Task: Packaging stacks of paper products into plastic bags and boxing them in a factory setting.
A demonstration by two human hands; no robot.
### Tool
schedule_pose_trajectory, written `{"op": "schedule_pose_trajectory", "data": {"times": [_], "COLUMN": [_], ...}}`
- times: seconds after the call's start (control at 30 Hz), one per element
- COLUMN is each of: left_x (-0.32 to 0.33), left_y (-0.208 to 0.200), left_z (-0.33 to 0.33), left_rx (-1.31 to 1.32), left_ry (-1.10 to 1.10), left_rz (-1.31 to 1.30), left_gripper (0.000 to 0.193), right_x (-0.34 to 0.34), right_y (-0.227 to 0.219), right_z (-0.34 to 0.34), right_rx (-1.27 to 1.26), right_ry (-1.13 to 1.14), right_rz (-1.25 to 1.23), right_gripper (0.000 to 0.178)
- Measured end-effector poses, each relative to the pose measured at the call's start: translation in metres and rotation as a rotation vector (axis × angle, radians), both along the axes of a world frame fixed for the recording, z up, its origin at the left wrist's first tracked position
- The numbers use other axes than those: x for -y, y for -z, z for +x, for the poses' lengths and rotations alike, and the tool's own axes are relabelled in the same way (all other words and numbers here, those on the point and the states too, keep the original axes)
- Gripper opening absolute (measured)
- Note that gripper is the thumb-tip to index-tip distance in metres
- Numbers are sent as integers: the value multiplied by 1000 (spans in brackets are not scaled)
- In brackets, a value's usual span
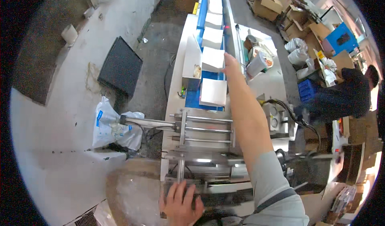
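A row of white square stacks, which look like folded paper or napkins, lies along a blue conveyor belt (194,101) running away from me. My right arm reaches far forward, and my right hand (232,64) is at the right edge of the second-nearest white stack (213,59). Its fingers are small and partly hidden, so their grip is unclear. The nearest white stack (213,92) sits at the belt's near end, left of my forearm. Low in view, my left hand (183,205) lies with fingers spread at the near end of the machine, holding nothing.
Metal guide rods (206,129) and a cylinder (150,123) cross the machine before me. A side table (272,83) holds a grey-white container (256,64). White bags (108,123) and a dark panel (120,66) stand left. Cardboard boxes (266,5) and a dark-clothed person (345,93) are right.
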State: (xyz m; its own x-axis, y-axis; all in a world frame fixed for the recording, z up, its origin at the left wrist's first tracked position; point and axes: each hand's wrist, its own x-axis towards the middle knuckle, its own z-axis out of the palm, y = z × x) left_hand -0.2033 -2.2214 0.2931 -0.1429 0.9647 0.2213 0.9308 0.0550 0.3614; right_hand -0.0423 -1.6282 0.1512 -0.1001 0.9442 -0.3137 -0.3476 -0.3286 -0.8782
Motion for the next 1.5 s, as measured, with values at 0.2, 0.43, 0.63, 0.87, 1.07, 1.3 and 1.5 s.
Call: {"op": "schedule_pose_trajectory", "data": {"times": [0.2,0.43,0.63,0.87,1.07,1.3,1.5], "left_x": [9,98,197,235,213,211,307], "left_y": [-4,15,139,268,216,195,122], "left_z": [-8,-47,-86,-67,-33,-9,147], "left_rx": [72,434,263,983,647,-27,322], "left_ry": [-9,-96,-228,-403,-347,-175,-211], "left_rz": [114,496,19,-101,-27,539,264], "left_gripper": [34,30,52,27,13,27,30], "right_x": [195,562,730,781,794,861,949], "right_y": [-194,-279,-150,-6,59,94,48], "right_z": [-109,-48,68,155,231,293,334], "right_rx": [-3,-35,164,695,645,590,707], "right_ry": [11,-951,-1144,-1022,-906,-628,-432], "right_rz": [136,528,30,247,286,470,598], "right_gripper": [43,52,51,49,48,46,53]}}
